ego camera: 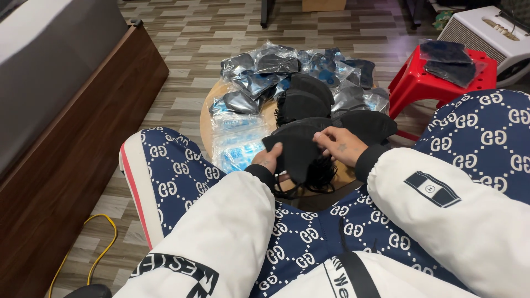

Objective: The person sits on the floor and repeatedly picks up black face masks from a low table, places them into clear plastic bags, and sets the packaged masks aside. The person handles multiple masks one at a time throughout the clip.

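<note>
Head view: a seated person leans over a low round wooden tabletop [208,118] set between the knees, close enough that both hands work without stretching; the left hand [267,159] pinches the near edge of a black face mask [298,153], thumb on top and fingers closed on the fabric, while the right hand [340,144] has its fingers curled narrow on the mask's upper edge, so the piece is held spread between the two hands just above the tabletop's near side; its ear loops [317,179] hang loose below, likely because nothing holds them taut; a stack of loose black masks [302,99] sits just behind the hands, within easy reach; flat clear sleeves [237,144] lie to the left of the hands, beside the held mask; a heap of bagged masks [276,69] fills the far side of the tabletop, out of the way; a red plastic stool [411,83] to the right carries more dark packets [448,62]; a yellow cable [102,243] lies on the floor at left.
</note>
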